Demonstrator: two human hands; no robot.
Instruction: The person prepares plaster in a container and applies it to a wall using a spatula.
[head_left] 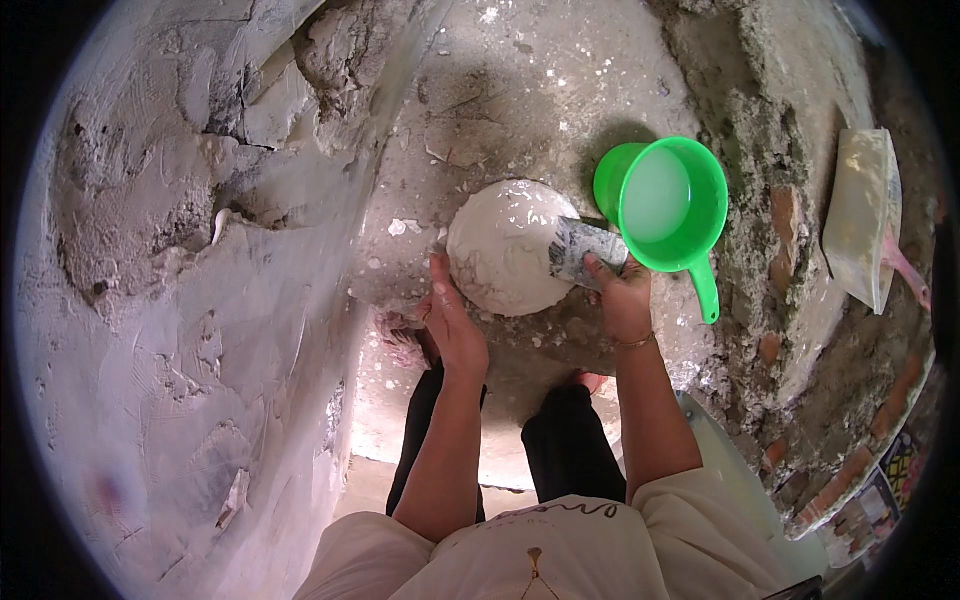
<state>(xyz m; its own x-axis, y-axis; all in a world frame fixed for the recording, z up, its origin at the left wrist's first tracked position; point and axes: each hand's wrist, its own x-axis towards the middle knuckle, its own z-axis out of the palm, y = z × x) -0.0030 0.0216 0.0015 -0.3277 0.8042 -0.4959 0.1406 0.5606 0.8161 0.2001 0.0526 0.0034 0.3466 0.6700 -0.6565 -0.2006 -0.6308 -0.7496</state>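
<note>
A round container of white, wet plaster point(500, 265) stands on the floor between my hands; the paste hides most of its rim. My left hand point(456, 330) is open, its fingers stretched along the container's left side and close to its edge. In my right hand point(624, 305) is a flat, plaster-smeared scraper point(585, 250), gripped with the thumb on top. Its far end reaches over the right part of the paste. Just beyond that hand stands a green dipper point(676, 200) with cloudy, whitish liquid inside, its handle pointing toward me.
A rough, plaster-smeared wall point(200, 330) rises on the left. Along the right runs broken masonry point(770, 260) with exposed brick. A whitish, dustpan-like piece with a pink handle point(865, 220) lies at the far right. White flecks dot the concrete floor point(530, 90). My legs are just below the container.
</note>
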